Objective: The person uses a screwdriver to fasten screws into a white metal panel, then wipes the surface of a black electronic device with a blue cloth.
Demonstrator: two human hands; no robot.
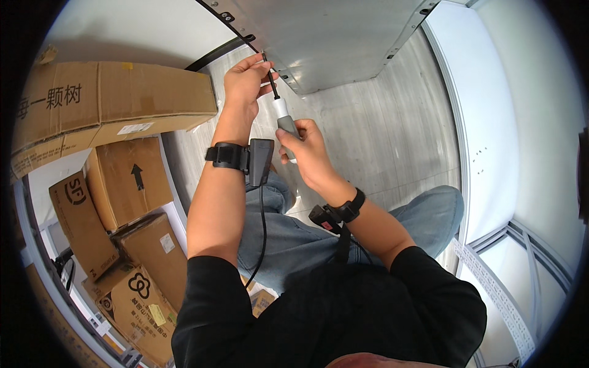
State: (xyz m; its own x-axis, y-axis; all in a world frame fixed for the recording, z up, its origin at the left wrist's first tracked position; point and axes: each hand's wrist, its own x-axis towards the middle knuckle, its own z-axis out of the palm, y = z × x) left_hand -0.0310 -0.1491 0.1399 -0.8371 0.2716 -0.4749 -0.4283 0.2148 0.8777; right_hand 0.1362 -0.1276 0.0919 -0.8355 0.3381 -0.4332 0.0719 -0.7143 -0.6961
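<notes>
"Black T-shirt point(380, 313) cloth fills the near side, then the jeans point(282, 251). Where's the tool?"

"Out ahead. It's a screwdriver point(282, 110) with a grey and white handle, its dark shaft point(274, 88) aimed at the left edge of a grey metal panel point(337, 43)."

"What are the hands doing?"

"The right hand point(310, 153) has its fingers clamped around the grey part of the handle. The left hand point(245, 83) has its fingers closed lightly on the shaft near the tip, as if to guide it."

"Is the tip seated in a screw?"

"I can't tell. It's too small to read, and the left fingers crowd it. It sits right at the panel's edge, touching or just short of it."

"So how far along is this?"

"Midway through one spot, I'd judge: the tool is gripped and lined up, but nothing shows that spot as finished. Other black fittings, one higher on the left edge point(226, 16) and one on the right point(424, 11), have no tool at them. Whether their screws are in doesn't show, so I can't count what's left."

"And the long cardboard carton point(156, 86)?"

"Off to the left, untouched by either hand."
</notes>
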